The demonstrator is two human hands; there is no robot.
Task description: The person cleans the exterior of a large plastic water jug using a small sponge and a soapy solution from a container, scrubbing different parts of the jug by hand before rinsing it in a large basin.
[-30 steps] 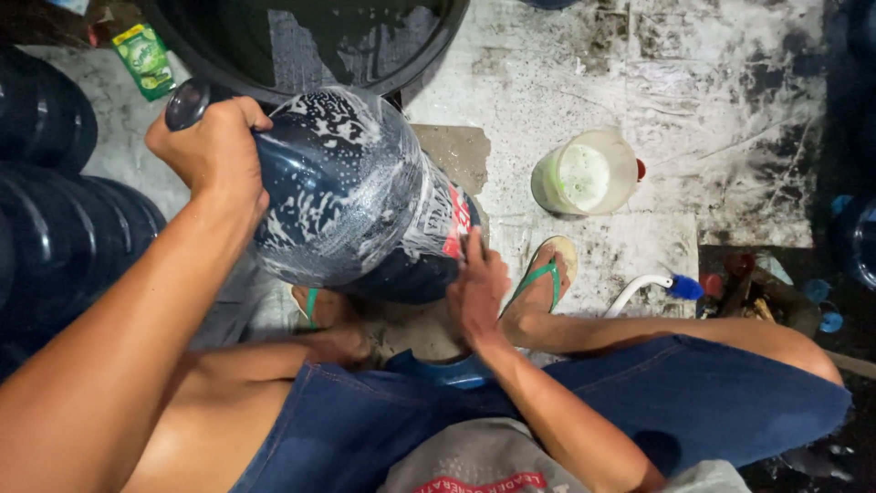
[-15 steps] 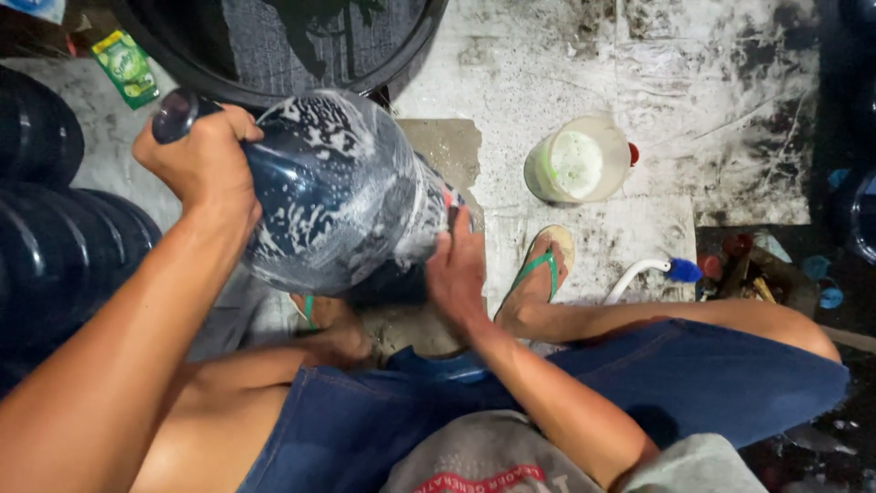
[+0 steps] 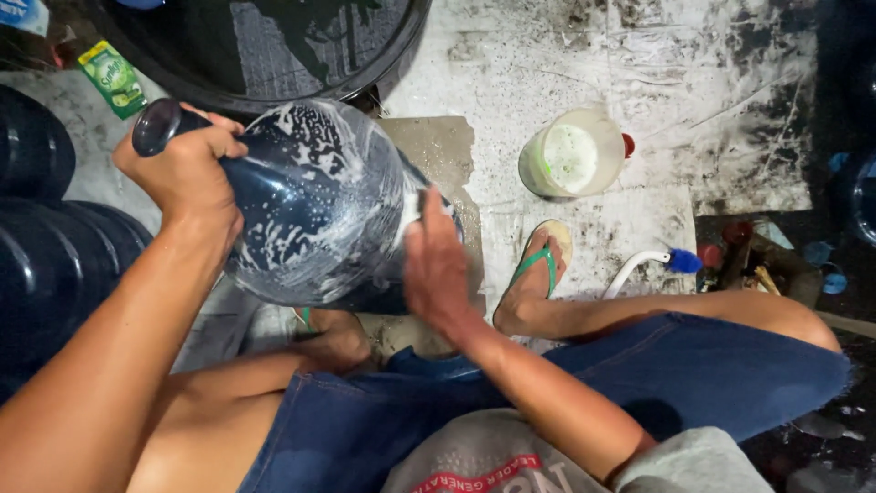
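**Soapy water jug held between your two hands**

Your left hand (image 3: pixel 187 173) is wrapped tight around the neck of the big dark blue water jug (image 3: pixel 319 205), fingers curled closed just below its mouth, which points up and to the left. Your right hand (image 3: pixel 436 265) lies flat against the jug's base end, fingers straight and together, palm pressed to the plastic rather than closed round anything. The jug hangs tilted between the two hands, above your knees, its sides streaked with white suds.

Beyond the jug, just past its upper side, sits the wide black tub (image 3: pixel 274 55). To the jug's right, on the stained concrete floor (image 3: pixel 639 55), stands a pale plastic container (image 3: pixel 573 155) of foamy liquid. Nearer the jug's base, your foot in a green-strapped flip-flop (image 3: pixel 540 269) rests on the floor, and a white-handled brush with blue bristles (image 3: pixel 659 265) lies just right of that. More dark blue jugs (image 3: pixel 46 237) are stacked to the left of the held jug, and a green sachet (image 3: pixel 111 78) lies above them.
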